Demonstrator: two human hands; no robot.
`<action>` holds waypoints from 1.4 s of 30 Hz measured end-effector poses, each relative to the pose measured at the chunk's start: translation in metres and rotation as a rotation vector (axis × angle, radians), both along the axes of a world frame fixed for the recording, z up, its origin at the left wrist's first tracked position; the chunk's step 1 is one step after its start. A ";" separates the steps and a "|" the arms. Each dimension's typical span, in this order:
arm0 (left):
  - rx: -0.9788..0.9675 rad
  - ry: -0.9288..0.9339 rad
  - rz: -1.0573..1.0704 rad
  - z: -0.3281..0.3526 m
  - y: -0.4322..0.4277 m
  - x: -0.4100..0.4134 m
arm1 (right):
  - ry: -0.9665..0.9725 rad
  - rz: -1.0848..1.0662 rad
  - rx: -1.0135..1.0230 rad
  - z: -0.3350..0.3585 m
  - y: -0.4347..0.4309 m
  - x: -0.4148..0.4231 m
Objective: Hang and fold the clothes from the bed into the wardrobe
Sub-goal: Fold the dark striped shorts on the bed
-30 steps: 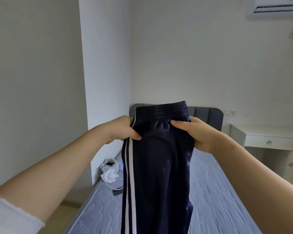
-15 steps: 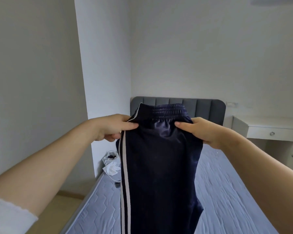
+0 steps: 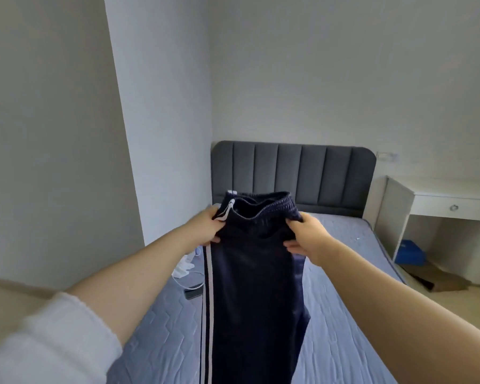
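Track pants [image 3: 250, 273], navy with white side stripes, hang above the bed [image 3: 344, 314]. Left hand [image 3: 205, 228] and right hand [image 3: 305, 239] each pinch the waistband at opposite sides, which lets the legs drop straight, presumably for folding. No wardrobe is in view.

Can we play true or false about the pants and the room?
1. The left hand and right hand both hold the pants at the waistband. True.
2. A white desk stands beside the bed. True.
3. The pants lie flat on the bed. False: they hang above it.
4. The pants are bright red. False: they are dark blue with white stripes.
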State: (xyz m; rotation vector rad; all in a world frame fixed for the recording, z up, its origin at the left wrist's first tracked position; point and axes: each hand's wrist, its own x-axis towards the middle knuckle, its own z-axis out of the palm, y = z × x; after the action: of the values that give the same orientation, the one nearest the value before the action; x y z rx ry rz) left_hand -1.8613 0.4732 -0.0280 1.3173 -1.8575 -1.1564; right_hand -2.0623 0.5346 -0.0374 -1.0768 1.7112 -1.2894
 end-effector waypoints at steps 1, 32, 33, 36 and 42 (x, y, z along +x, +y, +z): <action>-0.086 0.081 0.014 0.012 -0.007 -0.004 | 0.009 -0.038 -0.090 0.012 -0.009 0.000; -0.180 0.135 -0.015 -0.032 0.149 0.053 | -0.030 0.087 -0.337 -0.026 0.163 0.009; -0.131 0.126 -0.019 -0.047 0.152 0.056 | -0.050 0.123 -0.293 -0.039 0.168 0.009; 0.029 0.123 -0.024 -0.090 0.156 0.064 | -0.093 0.221 -0.154 -0.080 0.178 0.006; 0.268 0.001 0.028 -0.184 0.159 0.067 | -0.197 0.272 0.140 -0.176 0.175 0.009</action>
State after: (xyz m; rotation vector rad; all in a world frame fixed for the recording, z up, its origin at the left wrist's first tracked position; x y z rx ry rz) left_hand -1.7948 0.6324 -0.2121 1.4808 -1.7219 -1.4285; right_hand -2.0532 0.7100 -0.2138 -1.0243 1.4310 -1.0508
